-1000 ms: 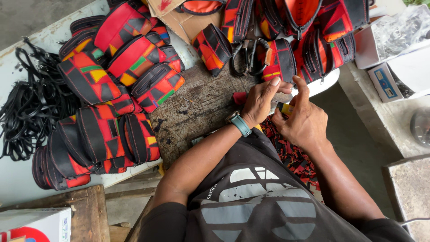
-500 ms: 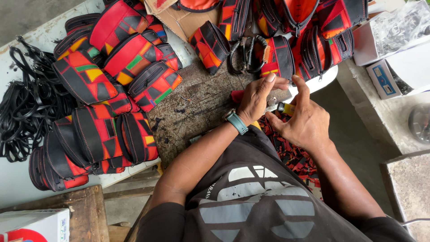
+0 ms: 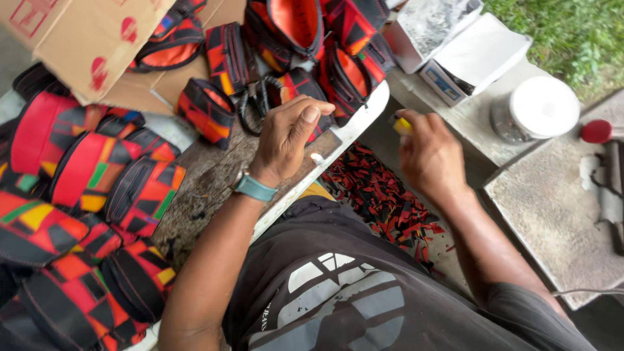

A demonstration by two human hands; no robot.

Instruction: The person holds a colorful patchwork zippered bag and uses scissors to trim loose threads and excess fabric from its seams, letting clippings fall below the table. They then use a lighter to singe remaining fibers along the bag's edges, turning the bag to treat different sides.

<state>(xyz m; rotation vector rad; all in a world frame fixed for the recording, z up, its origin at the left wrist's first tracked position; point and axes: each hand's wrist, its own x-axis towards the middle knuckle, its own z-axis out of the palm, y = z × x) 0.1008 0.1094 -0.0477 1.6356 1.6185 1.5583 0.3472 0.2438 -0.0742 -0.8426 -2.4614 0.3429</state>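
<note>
Fingers of the right hand (image 3: 432, 153) are clenched around a small yellow object (image 3: 402, 125), held out past the worktable edge (image 3: 364, 120), while the left hand (image 3: 289, 136), loosely curled and holding nothing, hovers nearer the red-and-black pouches (image 3: 305, 91), which lie just beyond its fingertips

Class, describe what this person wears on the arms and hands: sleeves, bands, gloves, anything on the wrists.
Both forearms are bare, with no gloves. The left hand has a teal wristband at the wrist. The right hand wears nothing. A dark short sleeve shows on the right upper arm.
</note>
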